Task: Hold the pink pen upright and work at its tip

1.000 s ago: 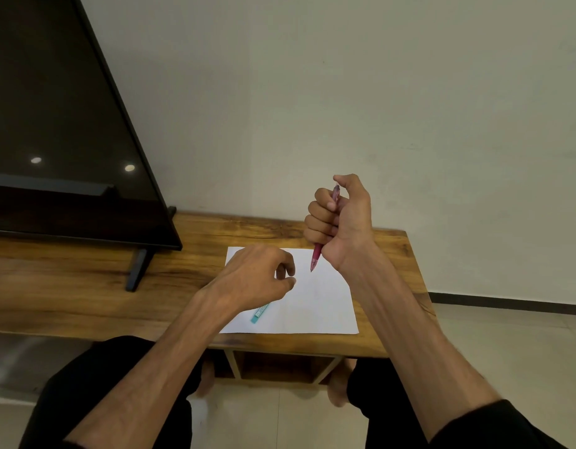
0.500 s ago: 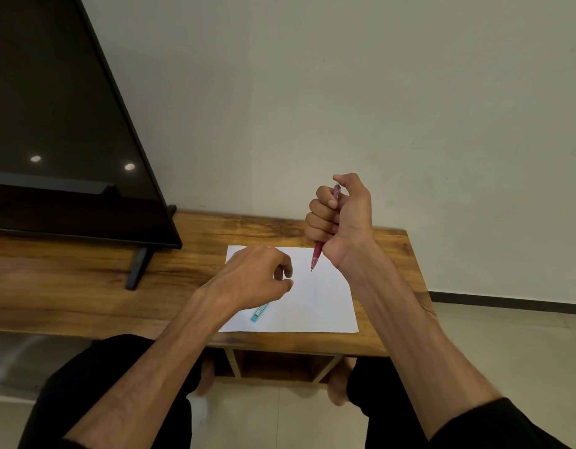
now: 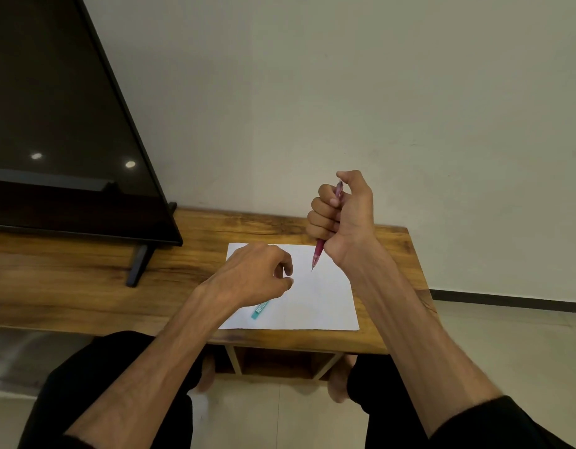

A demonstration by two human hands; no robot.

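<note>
- Right hand (image 3: 343, 218): fist grips the pink pen (image 3: 318, 258), tip down; keep it vertical.
- Left hand (image 3: 259, 275): fingers loosely curled, apparently empty, above the paper (image 3: 322, 303); steady the sheet.

change over one second, read against the sheet of paper (image 3: 316, 296). the whole scene sits a touch higher in the frame, the paper's far edge included. the left hand (image 3: 256, 277) drew its forefinger and thumb slightly inward, then spread them again to about the first gap above the paper; whether they pinch anything cannot be told. the right hand (image 3: 345, 218), gripping the pen (image 3: 319, 252), shows only a faint drift.
</note>
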